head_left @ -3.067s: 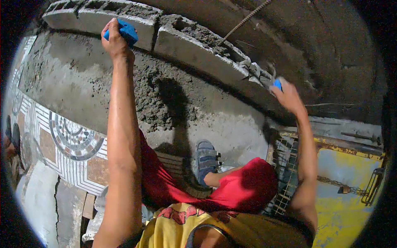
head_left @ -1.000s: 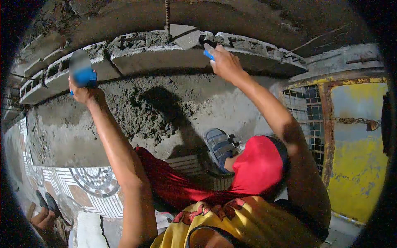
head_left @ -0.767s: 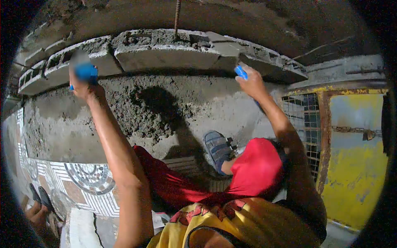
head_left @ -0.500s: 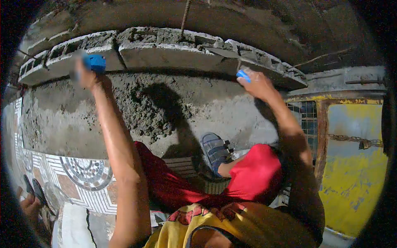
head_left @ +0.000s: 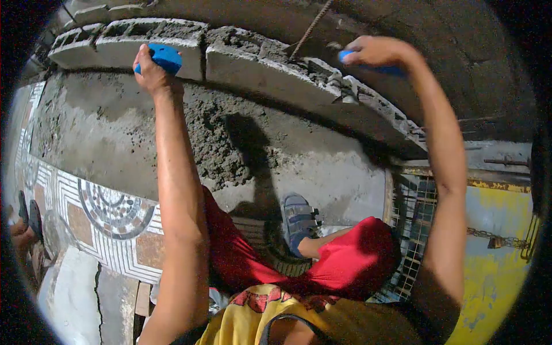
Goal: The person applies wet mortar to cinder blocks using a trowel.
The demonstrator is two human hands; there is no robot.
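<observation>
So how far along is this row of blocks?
Done: a row of blocks sits on top of the wall, with rough mortar spread on its face. In hand: the left hand holds a blue-handled tool at a block front; the right hand holds a second blue tool over the block tops near the steel bar. Left, seemingly: the lumpy mortar needs smoothing.

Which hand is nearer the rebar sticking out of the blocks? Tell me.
Right. The right hand, gripping a blue-handled tool, is just right of the rebar, over the blocks; the left hand, on a blue handle, is far off to its left.
</observation>
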